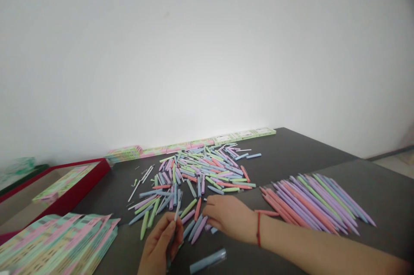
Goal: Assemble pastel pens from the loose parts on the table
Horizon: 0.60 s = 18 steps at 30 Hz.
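Note:
My left hand (161,240) is closed around a slim, pale pen part (177,211) that points upward, with a thin tip at its top. My right hand (229,219), with a red cord at its wrist, is bent down among loose pen barrels. Its fingertips are closed together, and what they pinch is hidden. Beside those fingers lie a purple pen barrel (199,230) and an orange one (197,209). In front of both hands, a blue pen barrel (208,261) rests in or against a clear piece.
A heap of pastel pen parts (207,167) covers the middle of the dark table (307,154). Assembled-looking pens (313,204) lie in a row at right. Printed packs (58,245) fan out at front left, near a red box (80,184). Flat boxes (246,135) line the wall.

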Tool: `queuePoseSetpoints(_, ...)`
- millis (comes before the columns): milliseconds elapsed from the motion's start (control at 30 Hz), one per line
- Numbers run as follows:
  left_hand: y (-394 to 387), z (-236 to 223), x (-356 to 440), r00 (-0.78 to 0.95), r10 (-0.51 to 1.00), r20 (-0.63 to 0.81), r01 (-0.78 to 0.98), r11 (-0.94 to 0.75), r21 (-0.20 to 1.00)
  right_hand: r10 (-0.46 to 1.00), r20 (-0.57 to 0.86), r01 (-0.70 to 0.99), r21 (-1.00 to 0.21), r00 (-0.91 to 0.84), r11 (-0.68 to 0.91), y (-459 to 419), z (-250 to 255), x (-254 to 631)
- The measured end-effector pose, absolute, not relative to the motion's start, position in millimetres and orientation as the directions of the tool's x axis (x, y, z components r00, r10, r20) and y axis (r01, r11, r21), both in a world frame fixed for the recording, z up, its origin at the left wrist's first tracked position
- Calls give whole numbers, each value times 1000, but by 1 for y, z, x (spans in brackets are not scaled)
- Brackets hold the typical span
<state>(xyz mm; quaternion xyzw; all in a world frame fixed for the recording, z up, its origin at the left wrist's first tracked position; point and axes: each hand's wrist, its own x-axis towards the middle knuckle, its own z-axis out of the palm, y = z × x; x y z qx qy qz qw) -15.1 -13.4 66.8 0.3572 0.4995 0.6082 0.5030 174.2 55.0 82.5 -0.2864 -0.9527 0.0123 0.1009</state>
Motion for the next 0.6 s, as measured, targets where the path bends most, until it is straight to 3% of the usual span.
queuePoseSetpoints(100, -12, 61, -15, -192, 981, -12, -201, -27, 979, 451, 113, 456, 26, -885, 890, 67, 81, 144)
queuePoseSetpoints(267, -12, 60, -14, -139, 990, -12, -236, -21, 972, 411, 88, 416, 56, -907, 908, 72, 77, 120)
queuePoseSetpoints(600, -12, 62, -16, -229, 973, -6, -232, -49, 972, 456, 120, 453, -55, -882, 890, 77, 75, 118)
